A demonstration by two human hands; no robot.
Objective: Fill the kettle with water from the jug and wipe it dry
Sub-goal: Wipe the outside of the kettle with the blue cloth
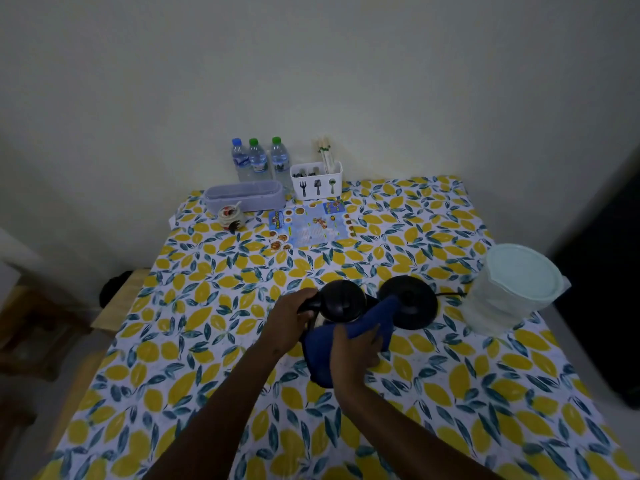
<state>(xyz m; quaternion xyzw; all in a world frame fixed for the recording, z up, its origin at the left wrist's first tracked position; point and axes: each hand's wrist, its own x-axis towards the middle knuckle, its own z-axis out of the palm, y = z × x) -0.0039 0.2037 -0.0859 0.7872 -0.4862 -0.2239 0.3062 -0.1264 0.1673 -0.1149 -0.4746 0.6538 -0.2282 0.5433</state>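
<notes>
1. The kettle point(341, 301) stands on the table point(485, 393) a little nearer than its middle, black lid up, handle pointing left; its round black base point(410, 301) lies just beside it on the right, with a cord running off toward the right edge.
2. The left hand point(289, 318) is closed around the kettle handle, arm reaching in from the lower middle; the wrist is roughly level with the lid.
3. The right hand point(356, 344) presses a blue cloth point(346, 336) against the near side of the kettle, fingers spread and curled over the fabric; the cloth drapes round the body and one corner reaches up against the base.
4. The jug point(512, 289), clear with a pale lid on, stands at the right edge of the table, near the base but apart from it; the table edge runs close behind it.
5. Open patterned cloth lies bare to the left of the kettle, in front of the arms, and between the kettle and the far things.
6. At the far edge, against the wall: three water bottles point(258, 161), a white cutlery holder point(317, 180), a long grey box point(244, 199), a small jar point(230, 216) and a printed menu point(310, 225) lying flat.
7. A wooden bench point(114, 306) sits below the left edge.
</notes>
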